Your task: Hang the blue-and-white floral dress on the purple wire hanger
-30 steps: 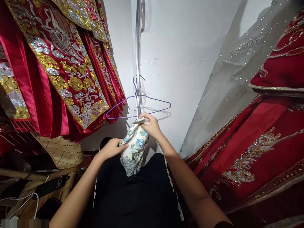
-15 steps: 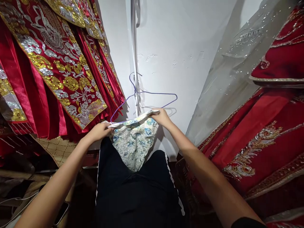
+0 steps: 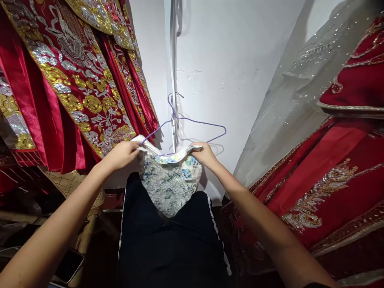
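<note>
A white garment with blue and green flowers (image 3: 171, 192) hangs from both hands, its lower part between the dark-trousered knees. My left hand (image 3: 126, 154) pinches its top edge at the left. My right hand (image 3: 204, 154) grips the same edge at the right. Behind the garment is a purple wire hanger (image 3: 199, 121), its hook up beside a pale vertical pole (image 3: 173, 60). The hanger's left shoulder dips inside the garment's raised left edge, while its right end stands free above my right hand. Folds of cloth hide part of the hanger's lower bar.
Red costumes with gold and silver embroidery (image 3: 90, 96) hang at the left. To the right are a sparkly sheer white cloth (image 3: 279, 96) and red beaded garments (image 3: 336, 180). A phone (image 3: 70, 266) lies at lower left, and a white wall (image 3: 210, 48) stands ahead.
My left hand has lifted the garment's left edge up over the hanger's left end. My right hand has dropped slightly, and the garment's top edge now gapes around the hanger.
</note>
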Available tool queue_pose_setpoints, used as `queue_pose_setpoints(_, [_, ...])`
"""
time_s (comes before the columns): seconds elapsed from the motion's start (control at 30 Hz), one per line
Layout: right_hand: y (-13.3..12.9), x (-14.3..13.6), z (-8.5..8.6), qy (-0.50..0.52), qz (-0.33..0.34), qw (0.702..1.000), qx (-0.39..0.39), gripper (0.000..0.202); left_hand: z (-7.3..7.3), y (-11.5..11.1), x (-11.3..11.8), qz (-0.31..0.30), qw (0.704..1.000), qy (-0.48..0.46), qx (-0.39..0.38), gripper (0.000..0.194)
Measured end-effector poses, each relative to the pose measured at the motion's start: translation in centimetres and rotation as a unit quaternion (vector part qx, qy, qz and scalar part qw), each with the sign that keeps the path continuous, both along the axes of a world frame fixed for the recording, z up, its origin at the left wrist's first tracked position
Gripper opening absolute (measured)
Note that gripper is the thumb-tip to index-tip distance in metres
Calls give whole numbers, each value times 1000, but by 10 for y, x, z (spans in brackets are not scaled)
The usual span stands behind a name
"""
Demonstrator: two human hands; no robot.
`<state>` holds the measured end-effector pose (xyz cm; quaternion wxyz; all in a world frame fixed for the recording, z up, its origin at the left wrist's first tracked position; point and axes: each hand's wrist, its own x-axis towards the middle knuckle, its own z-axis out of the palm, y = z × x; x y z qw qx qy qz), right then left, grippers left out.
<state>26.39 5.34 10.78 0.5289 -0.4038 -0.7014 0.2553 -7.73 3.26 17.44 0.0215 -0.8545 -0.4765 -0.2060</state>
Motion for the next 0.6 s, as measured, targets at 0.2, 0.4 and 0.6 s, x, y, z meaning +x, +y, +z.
queue_pose_setpoints(0.2, [-15, -36, -2, 15, 69, 997, -25, 25, 32, 5, 34, -35, 985, -116, 123, 33])
queue_pose_setpoints(0.4, [-28, -3, 13, -24, -39, 998, 53, 67, 30, 46, 32, -43, 988, -99, 112, 39])
queue_pose_setpoints(0.6, [-15, 71, 41, -4, -148, 988, 52, 47, 40, 46, 25, -64, 988, -53, 133, 31])
